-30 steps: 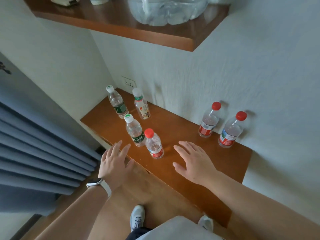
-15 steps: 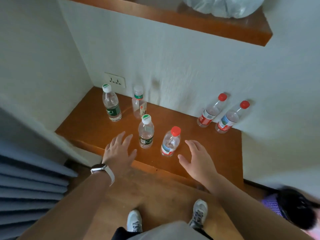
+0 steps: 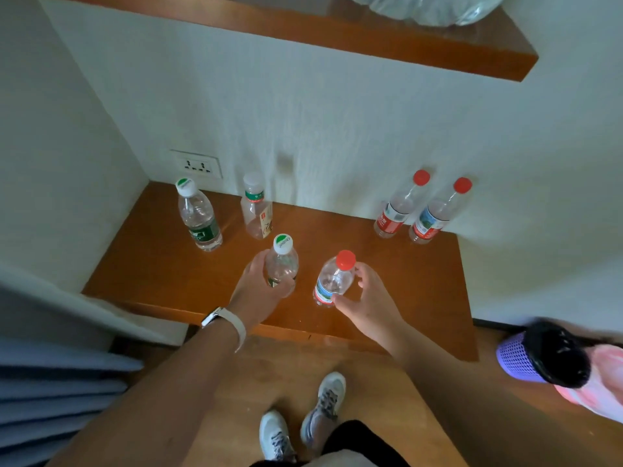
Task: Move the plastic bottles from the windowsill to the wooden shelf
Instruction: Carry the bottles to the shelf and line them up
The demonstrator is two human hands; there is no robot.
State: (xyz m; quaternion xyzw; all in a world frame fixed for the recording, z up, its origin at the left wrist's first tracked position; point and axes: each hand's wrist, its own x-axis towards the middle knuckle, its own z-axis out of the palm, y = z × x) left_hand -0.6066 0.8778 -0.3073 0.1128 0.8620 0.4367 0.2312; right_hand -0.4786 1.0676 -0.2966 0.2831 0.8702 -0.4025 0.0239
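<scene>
Several clear plastic bottles stand on the low wooden windowsill [image 3: 161, 264]. My left hand [image 3: 259, 291] grips a green-capped bottle [image 3: 282, 261] near the sill's front. My right hand [image 3: 367, 298] wraps its thumb and fingers round a red-capped bottle [image 3: 333, 279] beside it. At the back left stand another green-capped bottle [image 3: 199, 217] and a white-capped bottle [image 3: 256, 207]. Two red-capped bottles [image 3: 397, 205] [image 3: 438, 212] lean against the back wall at the right. The wooden shelf [image 3: 371, 32] hangs on the wall above.
A large clear water jug [image 3: 435, 8] sits on the shelf's right end. A wall socket [image 3: 197, 163] is in the left corner. Blue curtains [image 3: 50, 382] hang at the left. A purple and black object [image 3: 542, 358] lies on the floor at right, near my shoes [image 3: 300, 423].
Both hands moved forward from hovering over the sill's front edge and closed round the two nearest bottles. The view turned right and tilted.
</scene>
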